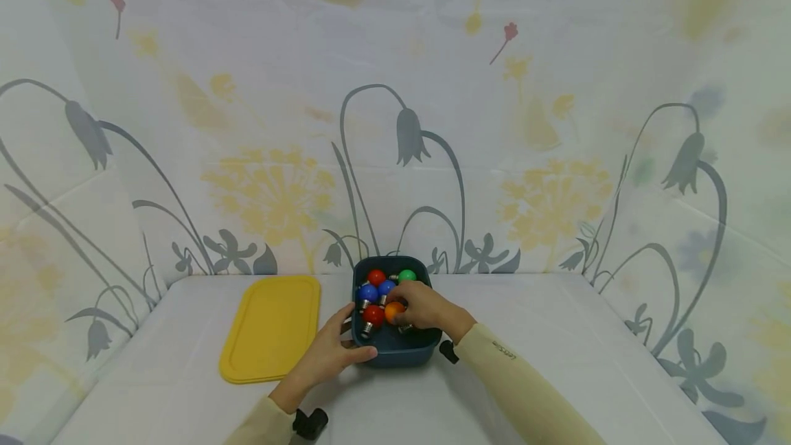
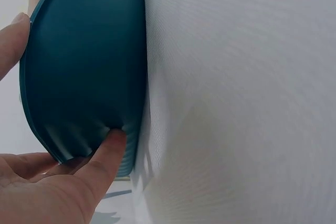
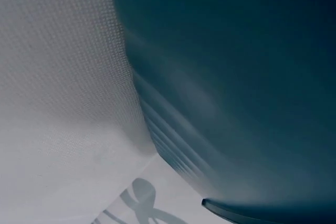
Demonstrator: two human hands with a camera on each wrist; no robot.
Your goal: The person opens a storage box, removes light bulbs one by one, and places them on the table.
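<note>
A dark teal plastic box [image 1: 404, 358] stands on the table with several coloured light bulbs in it. My left hand [image 1: 330, 352] holds the box at its near left corner, thumb along the front and fingers against the side wall; the left wrist view shows these fingers [image 2: 107, 153] touching the wall. Inside the box, my right hand [image 1: 423, 306] has its thumb and fingers around an orange bulb [image 1: 393, 310]. Around it lie a red bulb [image 1: 373, 314], blue bulbs [image 1: 369, 292], another red bulb [image 1: 376, 277] and a green bulb [image 1: 406, 276]. The right wrist view shows only the box's outer wall [image 3: 226, 87], not the hand.
Left of the box, a yellow lid-like panel [image 1: 272, 328] with rounded corners lies flat on the white-covered table [image 1: 531, 335]. A flower-printed cloth [image 1: 395, 191] hangs just behind the box and along both sides.
</note>
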